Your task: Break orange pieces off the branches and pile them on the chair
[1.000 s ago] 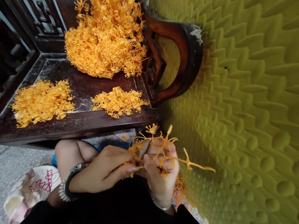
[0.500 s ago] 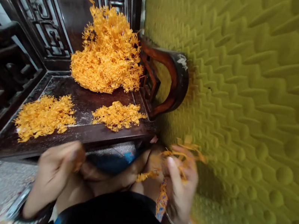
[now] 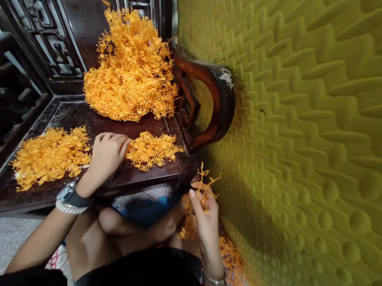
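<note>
My left hand, a watch on its wrist, reaches over the wooden seat with fingers curled together. Its thumb side touches the left edge of a small heap of orange branched plastic pieces; what the fingertips pinch is hidden. Over my lap, my right hand is closed around a few orange branched plastic strands. Their thin ends poke up past the thumb and dangle below the fingers. A second low heap of orange pieces lies left of my left hand.
A tall mound of orange pieces stands at the back of the dark wooden chair seat. The curved armrest rises at right, beside a yellow-green embossed panel. Loose orange strands lie low at my right.
My left hand has moved up and forward from over my lap to the small heap on the seat. My right hand has shifted slightly left and up, still holding orange strands.
</note>
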`<act>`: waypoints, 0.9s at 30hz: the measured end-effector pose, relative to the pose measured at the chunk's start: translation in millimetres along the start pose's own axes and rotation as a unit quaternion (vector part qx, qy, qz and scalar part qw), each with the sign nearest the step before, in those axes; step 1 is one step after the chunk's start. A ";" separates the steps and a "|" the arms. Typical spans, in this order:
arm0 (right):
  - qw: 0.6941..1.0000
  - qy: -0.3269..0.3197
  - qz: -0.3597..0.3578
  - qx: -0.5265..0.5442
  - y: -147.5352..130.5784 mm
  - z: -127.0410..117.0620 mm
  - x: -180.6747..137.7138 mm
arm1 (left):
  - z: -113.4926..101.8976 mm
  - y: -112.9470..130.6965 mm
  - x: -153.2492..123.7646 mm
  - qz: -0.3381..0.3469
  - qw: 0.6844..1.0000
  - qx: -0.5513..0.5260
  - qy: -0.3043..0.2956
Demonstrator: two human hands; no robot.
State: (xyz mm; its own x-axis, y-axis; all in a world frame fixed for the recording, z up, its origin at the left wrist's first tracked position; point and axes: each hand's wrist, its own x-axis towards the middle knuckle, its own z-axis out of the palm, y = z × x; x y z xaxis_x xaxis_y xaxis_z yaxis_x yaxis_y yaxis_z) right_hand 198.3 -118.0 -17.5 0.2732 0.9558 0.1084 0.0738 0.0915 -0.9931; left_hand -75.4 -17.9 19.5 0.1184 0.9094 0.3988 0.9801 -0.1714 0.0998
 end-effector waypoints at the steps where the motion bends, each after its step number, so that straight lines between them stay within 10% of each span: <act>1: 1.000 -0.001 -0.002 0.002 0.2 1.7 0.0 | 1.4 1.1 -2.1 -0.001 1.000 0.010 0.013; 10: 0.974 -0.075 0.089 0.195 -11.7 14.7 4.3 | 2.9 -11.0 -4.6 -0.034 0.989 -0.126 0.064; 15: 0.955 -0.082 0.074 0.277 -19.4 25.8 4.1 | -24.2 25.0 -47.5 -0.046 0.949 -0.291 0.112; 21: 0.931 -0.113 0.103 0.331 -34.4 27.0 6.6 | -24.7 97.5 -98.0 0.056 0.879 -0.463 -0.096; 27: 0.930 -0.134 0.087 0.332 -46.6 16.2 12.1 | 5.8 119.9 -90.8 0.112 0.872 -0.447 -0.164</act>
State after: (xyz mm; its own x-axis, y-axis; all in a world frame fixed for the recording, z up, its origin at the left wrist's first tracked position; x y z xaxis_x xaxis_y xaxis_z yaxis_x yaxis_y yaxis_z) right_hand 182.6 -106.1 29.3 -0.0302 0.9994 0.0159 -0.5815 -0.0046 -0.8135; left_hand 32.3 -118.8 -10.0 0.4745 0.8490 0.2323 0.4276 -0.4530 0.7823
